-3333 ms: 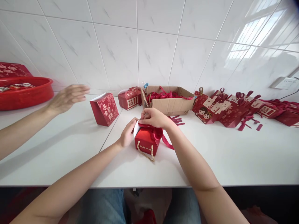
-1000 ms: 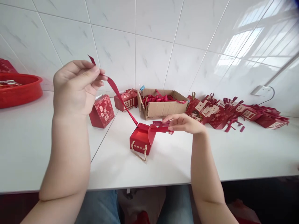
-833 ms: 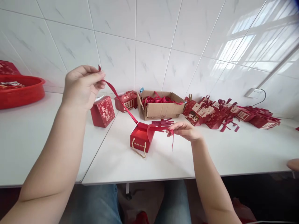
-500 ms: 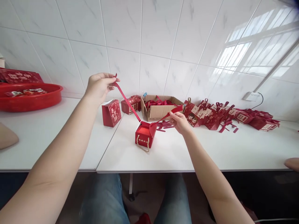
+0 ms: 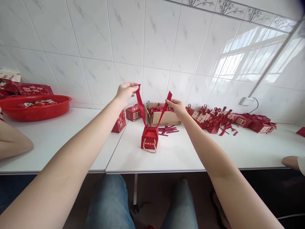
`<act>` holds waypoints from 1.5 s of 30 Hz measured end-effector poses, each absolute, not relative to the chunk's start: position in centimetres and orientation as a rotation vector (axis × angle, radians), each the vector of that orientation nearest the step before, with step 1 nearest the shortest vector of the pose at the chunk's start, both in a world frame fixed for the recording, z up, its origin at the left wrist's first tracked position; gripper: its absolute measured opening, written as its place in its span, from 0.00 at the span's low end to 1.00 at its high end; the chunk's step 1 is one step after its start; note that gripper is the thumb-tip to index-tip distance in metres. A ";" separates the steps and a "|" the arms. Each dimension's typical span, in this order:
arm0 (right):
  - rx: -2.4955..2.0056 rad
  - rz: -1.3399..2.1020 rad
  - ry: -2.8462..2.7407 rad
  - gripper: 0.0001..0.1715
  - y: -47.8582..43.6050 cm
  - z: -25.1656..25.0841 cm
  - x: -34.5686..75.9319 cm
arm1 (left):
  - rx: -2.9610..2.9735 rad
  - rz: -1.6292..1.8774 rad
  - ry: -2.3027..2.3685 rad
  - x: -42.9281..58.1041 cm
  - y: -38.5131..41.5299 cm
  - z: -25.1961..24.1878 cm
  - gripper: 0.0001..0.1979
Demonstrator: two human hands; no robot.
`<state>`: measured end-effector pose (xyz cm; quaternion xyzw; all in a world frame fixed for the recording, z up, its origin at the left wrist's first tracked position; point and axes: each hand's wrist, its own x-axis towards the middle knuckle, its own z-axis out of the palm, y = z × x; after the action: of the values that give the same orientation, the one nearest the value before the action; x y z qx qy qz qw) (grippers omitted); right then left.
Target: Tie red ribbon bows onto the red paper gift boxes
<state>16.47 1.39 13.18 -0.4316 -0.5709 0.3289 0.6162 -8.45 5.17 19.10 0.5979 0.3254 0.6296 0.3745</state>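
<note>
A small red gift box [image 5: 149, 140] with gold lettering and a twisted rope handle stands on the white table. From its two sides a red ribbon [image 5: 141, 105] rises in a V. My left hand [image 5: 127, 93] pinches one end of the ribbon, up and to the left of the box. The other end is pinched in my right hand [image 5: 175, 106], up and to the right. Both ends look taut, and the box top is folded inward between them. A patterned red box [image 5: 119, 122] stands behind my left forearm, partly hidden by it.
Behind stand a cardboard carton [image 5: 166, 118] of red ribbon and another red box [image 5: 133, 113]. Loose ribbon strips [image 5: 168, 130] lie before the carton. Beribboned boxes [image 5: 212, 121] crowd the right. A red basin [image 5: 35, 109] holds packets at left. Other people's arms [image 5: 14, 140] rest at both sides.
My left hand has moved right and slightly down, my right hand left and up, each keeping its ribbon end. The ribbon now stands steeper, and the box's top flaps have come closer together.
</note>
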 end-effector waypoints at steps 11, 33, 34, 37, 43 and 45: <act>-1.006 0.737 -1.327 0.16 1.2 16.0 15.4 | 1.399 1.724 0.799 -4.6 3.4 18.8 0.06; -0.960 0.815 -1.327 0.09 -0.2 16.9 14.6 | 1.606 1.561 0.835 -3.9 2.1 19.6 0.09; -0.955 0.822 -1.326 0.09 -0.3 16.9 14.5 | 1.622 1.557 0.846 -3.9 2.0 19.7 0.09; -0.927 0.863 -1.329 0.09 -0.3 17.0 13.9 | 1.655 1.542 0.889 -3.9 1.9 20.2 0.07; -0.902 0.866 -1.349 0.11 -0.2 17.4 12.1 | 1.803 1.443 0.870 -3.8 1.9 21.4 0.07; -0.942 0.833 -1.350 0.12 -0.2 17.4 11.6 | 1.848 1.431 0.863 -3.6 1.9 21.7 0.07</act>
<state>11.61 -0.20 17.40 -0.4069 -0.5834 0.3599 0.6038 -3.58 1.88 21.66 0.7029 0.3284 0.5442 0.3194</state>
